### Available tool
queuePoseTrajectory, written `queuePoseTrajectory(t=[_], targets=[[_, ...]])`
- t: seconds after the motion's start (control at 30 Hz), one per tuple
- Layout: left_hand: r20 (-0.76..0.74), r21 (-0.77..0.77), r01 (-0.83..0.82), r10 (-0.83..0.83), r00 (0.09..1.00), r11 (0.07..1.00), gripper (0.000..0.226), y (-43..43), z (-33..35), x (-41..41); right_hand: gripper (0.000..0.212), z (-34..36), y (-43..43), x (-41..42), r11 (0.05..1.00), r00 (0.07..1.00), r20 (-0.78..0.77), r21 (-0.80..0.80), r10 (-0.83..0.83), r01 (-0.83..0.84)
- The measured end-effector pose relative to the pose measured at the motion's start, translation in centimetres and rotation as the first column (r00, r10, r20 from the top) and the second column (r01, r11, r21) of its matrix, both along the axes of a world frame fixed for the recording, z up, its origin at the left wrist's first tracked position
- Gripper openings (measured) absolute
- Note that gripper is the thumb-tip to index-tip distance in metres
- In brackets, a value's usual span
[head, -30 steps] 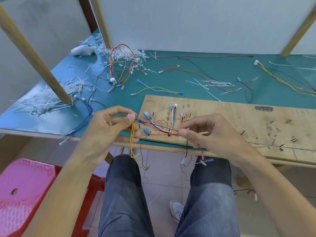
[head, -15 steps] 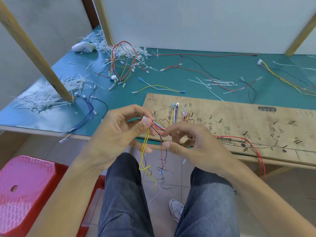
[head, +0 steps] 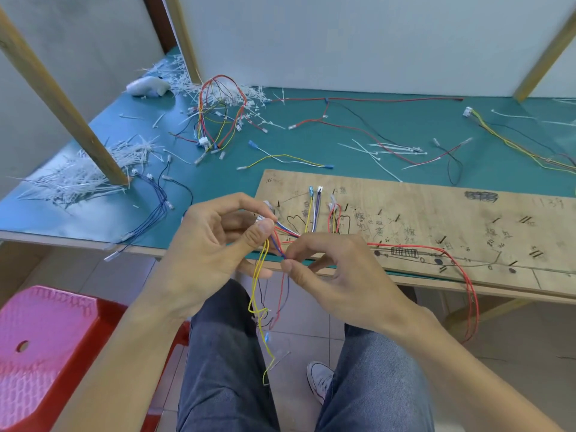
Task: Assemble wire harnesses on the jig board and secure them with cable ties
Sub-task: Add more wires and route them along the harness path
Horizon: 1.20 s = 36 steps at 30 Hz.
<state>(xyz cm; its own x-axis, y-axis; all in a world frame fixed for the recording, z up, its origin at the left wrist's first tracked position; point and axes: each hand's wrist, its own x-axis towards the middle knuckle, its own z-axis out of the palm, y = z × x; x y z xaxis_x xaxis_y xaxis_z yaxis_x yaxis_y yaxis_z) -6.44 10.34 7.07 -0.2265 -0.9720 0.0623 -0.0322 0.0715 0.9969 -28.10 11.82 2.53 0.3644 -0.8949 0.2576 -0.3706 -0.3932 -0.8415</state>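
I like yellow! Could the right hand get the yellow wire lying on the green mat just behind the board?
Probably yes: only the flat jig board lies between right hand and yellow wire. It pinches harness wires now, so it must let go first.

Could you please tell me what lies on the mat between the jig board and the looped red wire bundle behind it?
A yellow-and-white wire with blue ends lies between the jig board and the wire bundle, in the head view.

One jig board [head: 436, 219], one stool [head: 46, 322], two hands [head: 215, 244] [head: 336, 272]
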Motion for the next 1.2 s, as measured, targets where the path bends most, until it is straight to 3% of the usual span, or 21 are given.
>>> queuePoseTrajectory(t=[0.1, 0.2, 0.37, 0.43, 0.47, 0.53, 0.6, 0.67, 0.7, 0.87, 0.97, 1.03, 1.1, 1.2], targets=[[0.011, -0.018, -0.011, 0.012, 1.000, 1.000, 0.019, -0.1, 0.0, 0.2, 0.009, -0.1, 0.2, -0.4, 0.992, 0.995, 0.063, 0.102, 0.071, -0.077], [-0.029, -0.013, 0.032, -0.032, 0.999, 0.999, 0.018, -0.1, 0.0, 0.2, 0.013, 0.3, 0.1, -1.0, 0.940, 0.957, 0.254, 0.272, 0.138, -0.207], [-0.054, 0.001, 0.154, -0.154, 0.987, 0.988, 0.014, 0.1, -0.3, -0.5, 0.014, 0.5, 0.0, -1.2, 0.841, 0.897, 0.353, 0.370, 0.267, -0.396], [-0.083, 0.011, 0.206, -0.205, 0.975, 0.978, 0.015, 0.2, -0.3, -0.3, 0.017, 0.6, 0.0, -1.4, 0.843, 0.896, 0.405, 0.405, 0.182, -0.354], [-0.094, 0.023, 0.232, -0.229, 0.969, 0.972, 0.016, 0.3, -0.2, -0.1, 0.017, 0.7, 0.1, -1.6, 0.883, 0.915, 0.394, 0.394, 0.089, -0.255], [-0.099, 0.058, 0.288, -0.282, 0.954, 0.956, 0.017, 0.6, -0.1, 0.4, 0.013, 0.8, 0.3, -2.0, 0.976, 0.956, 0.268, 0.208, -0.119, 0.063], [-0.104, 0.095, 0.325, -0.316, 0.943, 0.941, 0.018, 0.8, -0.2, 0.8, 0.012, 1.2, 0.6, -2.6, 0.947, 0.961, 0.086, -0.168, -0.262, 0.273], [-0.133, 0.118, 0.319, -0.303, 0.944, 0.940, 0.020, 0.9, -0.4, 1.1, 0.023, 1.9, 0.8, -3.4, 0.853, 0.941, -0.108, -0.465, -0.320, 0.237], [-0.146, 0.124, 0.305, -0.286, 0.947, 0.944, 0.021, 0.9, -0.5, 1.2, 0.030, 2.3, 0.8, -4.0, 0.836, 0.929, -0.168, -0.510, -0.329, 0.204], [-0.326, 0.208, 0.307, -0.230, 0.917, 0.929, 0.011, 1.2, -0.8, 2.5, 0.043, 4.1, 1.0, -8.2, 0.979, 0.971, -0.218, -0.196, -0.097, 0.054], [-0.493, 0.249, 0.429, -0.268, 0.828, 0.868, 0.014, 1.1, -1.0, 4.1, 0.029, 4.6, 1.0, -9.9, 0.971, 0.966, -0.207, -0.213, -0.154, 0.109], [-0.430, 0.250, 0.394, -0.264, 0.864, 0.884, 0.022, 1.1, -1.1, 4.1, 0.027, 5.0, 1.2, -10.7, 0.950, 0.955, -0.185, -0.255, -0.232, 0.181], [-0.316, 0.238, 0.272, -0.190, 0.929, 0.933, 0.011, 1.0, -1.2, 3.4, 0.028, 5.0, 1.5, -10.8, 0.942, 0.949, -0.165, -0.254, -0.268, 0.222], [-0.141, 0.205, 0.015, 0.014, 0.990, 0.979, 0.015, 0.1, -1.9, 1.9, 0.029, 4.6, 1.8, -9.8, 0.978, 0.977, -0.064, -0.063, -0.204, 0.200]])
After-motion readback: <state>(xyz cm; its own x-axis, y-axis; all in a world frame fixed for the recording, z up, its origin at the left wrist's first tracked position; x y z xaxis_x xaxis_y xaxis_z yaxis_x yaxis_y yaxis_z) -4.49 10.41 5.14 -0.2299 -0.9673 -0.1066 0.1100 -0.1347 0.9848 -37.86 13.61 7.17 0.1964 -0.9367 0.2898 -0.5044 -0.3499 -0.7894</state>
